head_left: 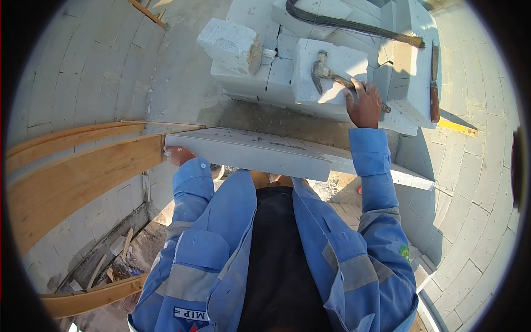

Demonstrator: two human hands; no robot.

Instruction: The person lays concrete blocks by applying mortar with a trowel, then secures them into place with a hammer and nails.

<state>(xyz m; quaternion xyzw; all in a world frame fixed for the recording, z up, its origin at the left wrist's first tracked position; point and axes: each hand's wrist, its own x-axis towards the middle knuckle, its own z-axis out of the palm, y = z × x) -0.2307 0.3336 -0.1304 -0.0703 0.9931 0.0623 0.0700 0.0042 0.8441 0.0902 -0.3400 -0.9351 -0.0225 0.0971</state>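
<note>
My right hand [366, 105] is closed around the wooden handle of a claw hammer [338, 79]. The hammer's head lies on a white lightweight concrete block [303, 83] in the stack ahead of me. On the other side, my left hand [180, 155] grips the left end of a long, thin concrete block [249, 150] lying crosswise before my body. Some of its fingers are hidden behind that end. A rough-edged block [230, 46] sits on the stack to the left of the hammer.
A bundle of dark wire [354, 26] curves across the stack. At right are a long wooden-handled tool [435, 83] and a yellow level [458, 128]. Wooden boards [88, 182] flank my left side, with debris [119, 246] below. Block walls [464, 188] rise on both sides.
</note>
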